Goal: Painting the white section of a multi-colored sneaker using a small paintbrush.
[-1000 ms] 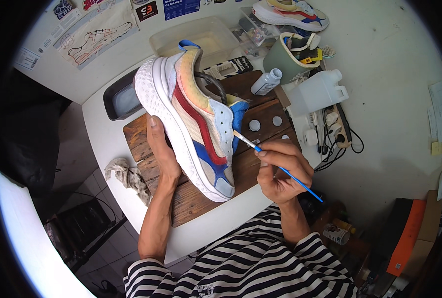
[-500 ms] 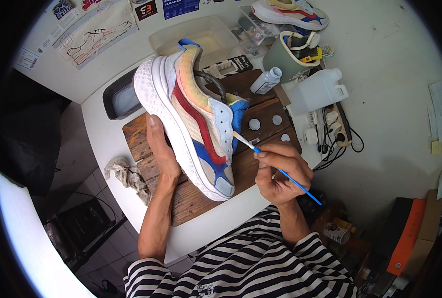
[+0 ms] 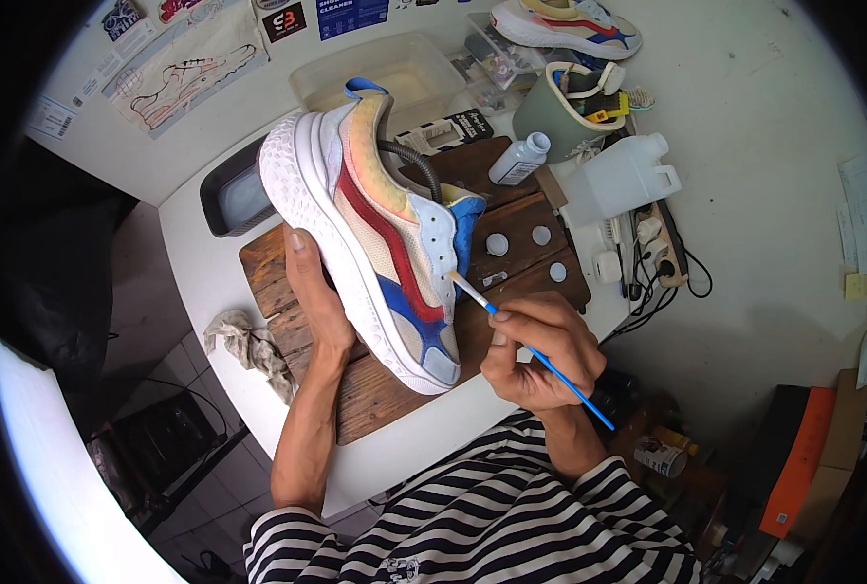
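Observation:
A multicoloured sneaker (image 3: pixel 370 234) with a white sole, red wavy stripe and blue patches is tilted on its side above a dark wooden board (image 3: pixel 385 414). My left hand (image 3: pixel 316 292) grips it by the sole, fingers mostly hidden behind it. My right hand (image 3: pixel 545 350) pinches a thin blue paintbrush (image 3: pixel 574 389), whose pale bristles touch the light-blue lace panel beside the eyelets. A flexible dark tube shows in the shoe's opening. A small open bottle (image 3: pixel 519 159) and several round white caps (image 3: pixel 497 243) sit on the board behind.
Around the board are a crumpled rag (image 3: pixel 248 350), a dark tray (image 3: pixel 229 209), a clear tub (image 3: pixel 375 78), a green bucket of brushes (image 3: pixel 535 117), a translucent jug (image 3: pixel 613 175), a power strip with cables (image 3: pixel 662 253) and another sneaker (image 3: pixel 565 29). Boxes (image 3: pixel 803 457) stand low right.
My right hand and brush have moved down and left, the bristles sliding lower along the lace panel. The shoe and left hand have shifted very slightly left.

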A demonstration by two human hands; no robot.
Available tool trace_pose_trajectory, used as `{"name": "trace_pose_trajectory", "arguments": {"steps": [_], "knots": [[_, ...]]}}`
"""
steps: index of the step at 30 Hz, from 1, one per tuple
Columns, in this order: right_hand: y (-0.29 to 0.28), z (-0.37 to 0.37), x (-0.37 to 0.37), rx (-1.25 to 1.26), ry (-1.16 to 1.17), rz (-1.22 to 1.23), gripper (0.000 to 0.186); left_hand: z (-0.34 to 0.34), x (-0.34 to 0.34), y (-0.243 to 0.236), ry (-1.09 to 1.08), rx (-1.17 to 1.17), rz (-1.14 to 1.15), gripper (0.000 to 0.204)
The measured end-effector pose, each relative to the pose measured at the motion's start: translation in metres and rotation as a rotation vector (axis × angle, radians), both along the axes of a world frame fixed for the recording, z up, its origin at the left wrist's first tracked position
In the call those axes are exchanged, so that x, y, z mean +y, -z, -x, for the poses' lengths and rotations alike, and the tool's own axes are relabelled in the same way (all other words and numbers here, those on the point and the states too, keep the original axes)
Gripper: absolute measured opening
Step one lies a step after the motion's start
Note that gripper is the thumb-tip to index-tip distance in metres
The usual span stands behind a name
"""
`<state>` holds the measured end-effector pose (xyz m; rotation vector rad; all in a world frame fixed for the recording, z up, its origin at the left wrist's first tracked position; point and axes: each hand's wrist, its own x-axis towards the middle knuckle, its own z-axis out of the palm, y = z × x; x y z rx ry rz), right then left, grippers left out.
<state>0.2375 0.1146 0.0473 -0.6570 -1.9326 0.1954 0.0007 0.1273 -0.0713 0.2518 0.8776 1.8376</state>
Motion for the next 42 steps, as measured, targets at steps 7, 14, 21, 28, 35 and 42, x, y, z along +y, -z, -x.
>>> {"name": "trace_pose_trajectory", "arguments": {"steps": [7,14,21,28,35,42], "knots": [[-0.017,0.009,0.002,-0.039,0.058,-0.026,0.014,-0.016,-0.01,-0.035,-0.03,0.53,0.011,0.064],[-0.008,0.006,-0.002,-0.065,0.084,-0.007,0.02,-0.012,-0.006,-0.014,-0.129,0.591,0.032,0.067],[-0.013,0.012,-0.001,-0.01,0.083,-0.036,0.022,0.01,-0.014,0.042,0.009,0.344,-0.179,0.066],[-0.01,0.005,-0.005,-0.065,0.053,-0.022,0.019,-0.012,-0.008,-0.034,-0.014,0.547,0.086,0.066],[-0.007,0.012,-0.001,-0.044,0.081,-0.017,0.022,-0.018,-0.007,-0.036,-0.121,0.707,0.037,0.066],[-0.007,0.011,-0.005,-0.028,0.079,-0.009,0.022,-0.014,-0.009,-0.028,-0.04,0.587,-0.019,0.063]]}}
